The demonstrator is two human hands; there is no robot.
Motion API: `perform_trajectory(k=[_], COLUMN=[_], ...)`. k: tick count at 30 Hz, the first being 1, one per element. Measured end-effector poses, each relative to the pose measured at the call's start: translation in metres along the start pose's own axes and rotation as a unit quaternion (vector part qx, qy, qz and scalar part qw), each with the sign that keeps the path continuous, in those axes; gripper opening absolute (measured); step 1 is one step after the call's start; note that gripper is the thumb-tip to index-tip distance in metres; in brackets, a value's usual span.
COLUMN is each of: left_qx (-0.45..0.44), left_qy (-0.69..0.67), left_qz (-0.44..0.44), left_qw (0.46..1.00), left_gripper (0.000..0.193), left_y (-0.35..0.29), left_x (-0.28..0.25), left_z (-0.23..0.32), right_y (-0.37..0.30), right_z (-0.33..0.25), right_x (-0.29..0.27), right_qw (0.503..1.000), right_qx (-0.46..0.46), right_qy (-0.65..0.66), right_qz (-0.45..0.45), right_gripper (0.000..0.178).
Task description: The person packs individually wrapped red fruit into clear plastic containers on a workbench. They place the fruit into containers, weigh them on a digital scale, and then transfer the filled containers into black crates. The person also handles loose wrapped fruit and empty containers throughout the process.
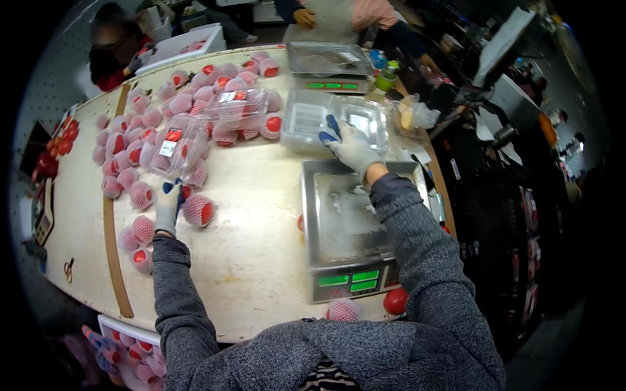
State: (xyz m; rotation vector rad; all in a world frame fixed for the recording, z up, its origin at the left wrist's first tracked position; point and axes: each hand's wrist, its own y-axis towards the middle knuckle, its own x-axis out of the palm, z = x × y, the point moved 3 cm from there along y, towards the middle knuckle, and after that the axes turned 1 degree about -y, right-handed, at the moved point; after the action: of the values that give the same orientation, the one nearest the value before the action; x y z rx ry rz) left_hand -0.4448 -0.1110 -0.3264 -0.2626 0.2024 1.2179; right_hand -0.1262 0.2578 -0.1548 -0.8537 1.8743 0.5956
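Note:
My left hand, in a pale glove with blue fingertips, is at the near end of a clear plastic box with a red-and-white label. Its fingers are bunched on that edge; the thumb's hold is partly hidden. The box lies tilted over red fruits in pink foam nets. Beside my left fingers sits another netted red fruit. My right hand, gloved alike, reaches over stacked clear plastic containers with its fingers spread. Below that arm stands a digital scale with a steel tray.
A second labelled box rests on the netted fruits. Another scale stands at the table's far edge, near a green bottle. A bare red fruit lies by the near scale. Scissors lie at left. Two people work across the table.

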Motion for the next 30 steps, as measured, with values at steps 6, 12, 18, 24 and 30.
perform_trajectory(k=[6,12,18,24,30], left_qx=[0.043,0.088,0.019,0.086,0.243], left_qy=[0.177,0.027,-0.05,0.093,0.163], left_qz=[0.033,0.075,0.021,-0.026,0.003], left_qw=[0.983,0.993,0.998,0.992,0.956], left_gripper=[0.021,0.026,0.04,0.031,0.026], left_y=[-0.054,-0.106,-0.188,-0.259,-0.276], left_x=[-0.001,0.009,0.064,0.103,0.105], left_z=[0.038,0.05,0.024,0.025,0.016], right_y=[0.057,0.073,0.07,0.07,0.083], right_z=[0.032,0.074,0.081,0.074,0.115], right_x=[0.059,0.068,0.08,0.076,0.061], right_qw=[0.959,0.993,0.971,0.983,0.98], right_qx=[-0.083,-0.04,-0.153,-0.086,-0.04], right_qy=[-0.246,-0.104,-0.174,-0.164,0.176], right_qz=[-0.113,0.029,-0.058,0.002,0.088], right_gripper=[0.03,0.025,0.034,0.026,0.026])
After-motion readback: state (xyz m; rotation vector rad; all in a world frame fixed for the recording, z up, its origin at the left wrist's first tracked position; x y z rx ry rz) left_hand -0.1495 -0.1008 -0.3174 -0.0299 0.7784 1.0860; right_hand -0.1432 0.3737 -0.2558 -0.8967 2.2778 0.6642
